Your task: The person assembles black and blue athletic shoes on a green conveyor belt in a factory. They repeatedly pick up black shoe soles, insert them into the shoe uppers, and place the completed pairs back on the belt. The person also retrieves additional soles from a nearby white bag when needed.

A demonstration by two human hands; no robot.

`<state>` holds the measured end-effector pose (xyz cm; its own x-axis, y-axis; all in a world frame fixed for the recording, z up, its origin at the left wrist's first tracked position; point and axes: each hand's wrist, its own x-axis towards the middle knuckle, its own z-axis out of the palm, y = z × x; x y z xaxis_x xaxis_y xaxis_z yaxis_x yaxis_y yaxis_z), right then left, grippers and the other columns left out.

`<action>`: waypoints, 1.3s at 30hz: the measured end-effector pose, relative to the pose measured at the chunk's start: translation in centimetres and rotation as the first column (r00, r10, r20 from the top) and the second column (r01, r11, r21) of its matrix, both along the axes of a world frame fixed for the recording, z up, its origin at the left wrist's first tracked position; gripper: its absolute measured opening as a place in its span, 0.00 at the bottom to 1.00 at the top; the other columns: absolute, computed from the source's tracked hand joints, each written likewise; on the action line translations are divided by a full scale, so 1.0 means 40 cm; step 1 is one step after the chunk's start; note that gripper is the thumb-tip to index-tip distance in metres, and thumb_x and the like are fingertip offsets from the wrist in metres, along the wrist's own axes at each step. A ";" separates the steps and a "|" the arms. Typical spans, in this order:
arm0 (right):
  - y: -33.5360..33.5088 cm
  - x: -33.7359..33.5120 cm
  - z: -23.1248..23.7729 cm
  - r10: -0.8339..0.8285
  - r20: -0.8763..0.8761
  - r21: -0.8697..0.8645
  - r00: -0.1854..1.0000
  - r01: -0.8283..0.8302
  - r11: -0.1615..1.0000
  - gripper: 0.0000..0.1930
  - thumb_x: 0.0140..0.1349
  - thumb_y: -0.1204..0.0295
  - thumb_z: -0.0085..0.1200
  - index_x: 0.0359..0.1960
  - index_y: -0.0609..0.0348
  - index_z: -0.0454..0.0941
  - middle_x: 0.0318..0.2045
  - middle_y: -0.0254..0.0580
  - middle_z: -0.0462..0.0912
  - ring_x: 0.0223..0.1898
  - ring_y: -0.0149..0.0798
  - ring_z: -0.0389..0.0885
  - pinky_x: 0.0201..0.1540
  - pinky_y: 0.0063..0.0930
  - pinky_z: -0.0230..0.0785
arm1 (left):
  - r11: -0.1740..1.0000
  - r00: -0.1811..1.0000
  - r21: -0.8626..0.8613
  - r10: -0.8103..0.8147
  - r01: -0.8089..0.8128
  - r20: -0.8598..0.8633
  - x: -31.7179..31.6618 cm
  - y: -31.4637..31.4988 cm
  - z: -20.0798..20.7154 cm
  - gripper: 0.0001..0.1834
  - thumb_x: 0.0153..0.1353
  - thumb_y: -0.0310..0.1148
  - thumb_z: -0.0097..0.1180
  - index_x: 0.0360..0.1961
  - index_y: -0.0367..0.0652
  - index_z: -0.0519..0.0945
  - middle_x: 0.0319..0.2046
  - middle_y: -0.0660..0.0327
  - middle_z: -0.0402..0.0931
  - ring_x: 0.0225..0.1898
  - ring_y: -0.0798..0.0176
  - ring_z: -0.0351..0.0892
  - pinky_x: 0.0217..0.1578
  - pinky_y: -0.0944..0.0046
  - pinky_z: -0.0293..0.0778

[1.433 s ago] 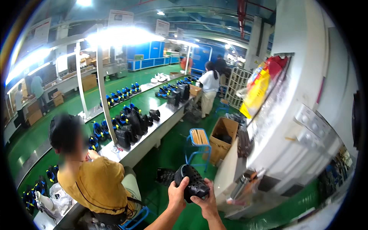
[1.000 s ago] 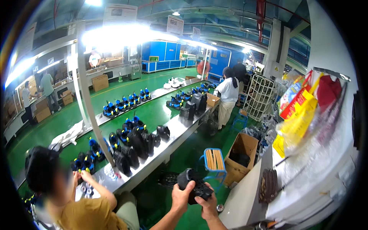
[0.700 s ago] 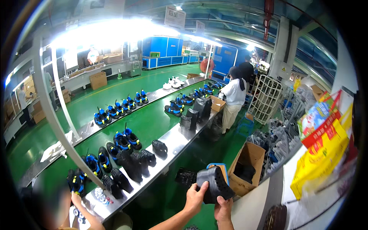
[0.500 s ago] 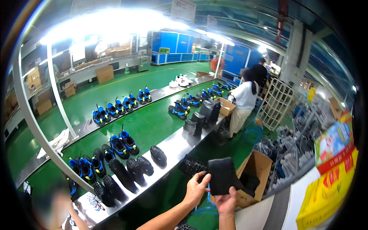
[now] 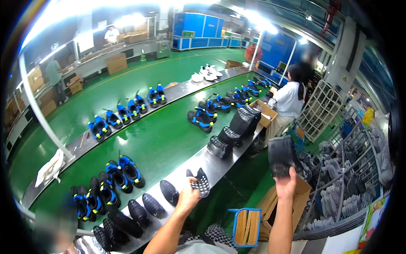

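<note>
My left hand (image 5: 189, 195), held over the metal bench edge (image 5: 179, 177), grips one black shoe sole (image 5: 201, 184) with a pattern of light gaps or studs. Off to the right, my right hand (image 5: 286, 185) is closed on the lower end of a stack of black shoe soles (image 5: 281, 153), which it holds upright. Closest to my left hand on the bench is a black sole (image 5: 169, 192); several more lie in a row toward the lower left. Bundled black soles (image 5: 230, 136) stand farther along the bench.
Black-and-blue shoes (image 5: 122, 171) line the green conveyor belt and its far ledge. A slatted stool (image 5: 246, 227) and a cardboard box (image 5: 267, 224) stand below my arms. A wire rack (image 5: 355, 169) holds many soles at right. A person in white (image 5: 289, 99) works farther along; another person is at lower left.
My hands, together at the stack before, are now apart. The left has moved left with a single sole; the right has lifted the stack up and rightward. The view has shifted.
</note>
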<state>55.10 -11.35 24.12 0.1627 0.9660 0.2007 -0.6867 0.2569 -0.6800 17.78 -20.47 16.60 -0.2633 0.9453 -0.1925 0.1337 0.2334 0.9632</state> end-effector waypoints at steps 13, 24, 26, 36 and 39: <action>0.660 -0.083 -0.063 -0.049 0.513 0.010 0.857 0.051 0.999 0.42 0.51 0.70 0.73 0.69 0.62 0.67 0.56 0.37 0.77 0.57 0.34 0.75 0.66 0.31 0.64 | 0.986 0.984 -0.031 0.167 -0.166 0.068 -0.124 0.292 -0.006 0.13 0.63 0.21 0.57 0.49 0.38 0.82 0.34 0.64 0.82 0.25 0.73 0.78 0.18 0.71 0.72; 0.894 -0.069 -0.303 0.091 0.806 -0.074 0.585 -0.053 0.996 0.48 0.44 0.67 0.78 0.70 0.61 0.67 0.58 0.48 0.78 0.58 0.42 0.77 0.64 0.35 0.68 | 0.923 0.916 -0.121 0.380 -0.366 0.132 -0.052 0.511 -0.012 0.12 0.65 0.17 0.53 0.48 0.34 0.82 0.33 0.62 0.82 0.28 0.71 0.80 0.22 0.71 0.78; 0.909 -0.068 -0.341 0.089 0.810 -0.084 0.580 -0.035 0.996 0.49 0.44 0.67 0.78 0.70 0.61 0.67 0.58 0.49 0.78 0.59 0.42 0.76 0.65 0.35 0.67 | 0.922 0.916 -0.108 0.384 -0.373 0.118 -0.023 0.551 0.001 0.12 0.66 0.18 0.53 0.49 0.34 0.82 0.33 0.63 0.82 0.29 0.72 0.80 0.23 0.71 0.78; 0.941 -0.090 -0.498 0.284 0.795 -0.280 0.535 -0.090 0.956 0.53 0.51 0.58 0.76 0.76 0.60 0.57 0.68 0.52 0.67 0.68 0.47 0.67 0.71 0.37 0.57 | 0.925 0.932 -0.176 0.354 -0.338 0.071 0.021 0.586 -0.022 0.15 0.67 0.20 0.54 0.53 0.35 0.82 0.34 0.63 0.82 0.30 0.72 0.79 0.26 0.70 0.79; 0.922 -0.067 -0.505 0.346 0.788 -0.318 0.509 -0.145 0.937 0.53 0.58 0.52 0.70 0.78 0.57 0.52 0.74 0.54 0.59 0.74 0.48 0.58 0.76 0.39 0.47 | 0.920 0.925 -0.136 0.377 -0.367 0.054 0.029 0.597 -0.035 0.15 0.66 0.19 0.56 0.52 0.39 0.85 0.35 0.63 0.83 0.32 0.70 0.79 0.29 0.68 0.79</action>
